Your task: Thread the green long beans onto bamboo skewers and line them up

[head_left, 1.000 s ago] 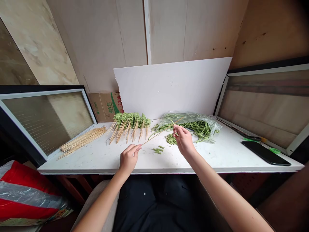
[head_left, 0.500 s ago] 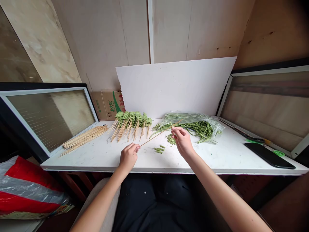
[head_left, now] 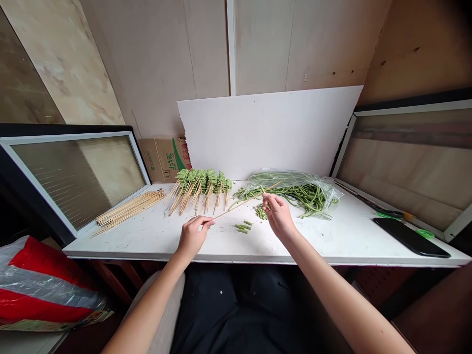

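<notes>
My left hand (head_left: 191,237) pinches the lower end of a thin bamboo skewer (head_left: 236,207), which slants up to the right over the table. Near its pointed end, my right hand (head_left: 279,215) has thumb and fingertips closed on a short piece of green bean (head_left: 262,189); the skewer passes at or through it, partly hidden by the fingers. Below the skewer lie several cut bean pieces (head_left: 242,227). A small heap of bean bits (head_left: 260,212) sits just left of my right hand. Behind, long green beans (head_left: 309,200) spill from a clear plastic bag (head_left: 324,184).
Skewers loaded with green bean pieces (head_left: 201,178) are stacked at the back left. Bare bamboo skewers (head_left: 132,206) lie left of them. A black phone (head_left: 411,237) and scissors (head_left: 391,213) rest at the right. A white board (head_left: 273,132) stands behind the white table (head_left: 221,248).
My left hand has shifted slightly left and its fingers have straightened along the skewer. The skewer's tip reaches a little farther right. My right hand has hardly moved.
</notes>
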`<state>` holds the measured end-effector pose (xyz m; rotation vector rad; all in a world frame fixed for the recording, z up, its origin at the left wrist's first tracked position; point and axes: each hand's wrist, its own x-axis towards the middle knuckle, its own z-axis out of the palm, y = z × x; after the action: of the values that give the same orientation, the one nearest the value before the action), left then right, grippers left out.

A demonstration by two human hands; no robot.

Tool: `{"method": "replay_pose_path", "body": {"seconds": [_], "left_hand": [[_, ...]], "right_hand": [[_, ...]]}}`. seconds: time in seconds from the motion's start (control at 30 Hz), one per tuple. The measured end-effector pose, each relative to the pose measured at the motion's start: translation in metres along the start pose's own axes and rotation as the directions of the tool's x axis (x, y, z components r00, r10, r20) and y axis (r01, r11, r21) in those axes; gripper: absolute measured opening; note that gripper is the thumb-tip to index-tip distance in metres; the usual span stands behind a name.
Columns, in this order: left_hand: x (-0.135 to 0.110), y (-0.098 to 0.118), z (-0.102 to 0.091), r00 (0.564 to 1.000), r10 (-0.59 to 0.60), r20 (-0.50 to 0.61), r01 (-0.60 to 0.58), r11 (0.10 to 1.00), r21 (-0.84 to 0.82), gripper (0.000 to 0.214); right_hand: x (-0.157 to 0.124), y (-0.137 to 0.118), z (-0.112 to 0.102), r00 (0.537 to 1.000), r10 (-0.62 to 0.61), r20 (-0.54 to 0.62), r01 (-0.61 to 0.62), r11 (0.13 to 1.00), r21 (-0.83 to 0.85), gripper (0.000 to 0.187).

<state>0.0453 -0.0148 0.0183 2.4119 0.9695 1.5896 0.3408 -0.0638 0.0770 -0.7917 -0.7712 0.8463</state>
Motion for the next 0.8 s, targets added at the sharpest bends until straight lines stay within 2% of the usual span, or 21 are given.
{"method": "replay_pose_path", "body": {"seconds": [0.1, 0.33, 0.43, 0.53, 0.63, 0.73, 0.8], "left_hand": [[-0.002, -0.002, -0.001, 0.999, 0.004, 0.047, -0.005, 0.999, 0.037, 0.016], [-0.001, -0.005, -0.004, 0.969, -0.088, 0.232, 0.055, 0.988, 0.145, 0.03], [0.0, -0.006, -0.003, 0.96, -0.1, 0.262, 0.064, 0.988, 0.141, 0.031], [0.0, -0.006, -0.001, 0.973, -0.088, 0.212, 0.072, 0.994, 0.084, 0.024], [0.0, -0.004, 0.0, 0.993, -0.064, 0.099, 0.062, 0.998, 0.026, 0.008], [-0.001, -0.003, -0.002, 1.0, -0.027, 0.006, 0.026, 0.998, 0.055, 0.007], [0.0, -0.003, -0.004, 1.0, 0.006, 0.013, -0.007, 0.995, 0.102, 0.009]], "right_hand": [[-0.001, 0.003, 0.0, 1.0, 0.006, 0.011, -0.006, 1.0, -0.023, 0.03], [-0.005, 0.019, 0.005, 0.998, -0.004, 0.068, 0.003, 1.0, 0.011, 0.032], [-0.007, 0.022, 0.007, 0.996, 0.001, 0.091, -0.003, 1.0, 0.018, 0.031], [-0.006, 0.019, 0.007, 0.998, 0.012, 0.069, -0.013, 1.0, 0.021, 0.03], [-0.004, 0.015, 0.006, 1.0, 0.007, 0.024, -0.007, 1.0, 0.014, 0.03], [-0.003, 0.013, 0.005, 1.0, -0.003, 0.011, 0.003, 1.0, -0.002, 0.03], [-0.003, 0.015, 0.004, 1.0, -0.002, 0.014, 0.002, 1.0, -0.014, 0.031]]}}
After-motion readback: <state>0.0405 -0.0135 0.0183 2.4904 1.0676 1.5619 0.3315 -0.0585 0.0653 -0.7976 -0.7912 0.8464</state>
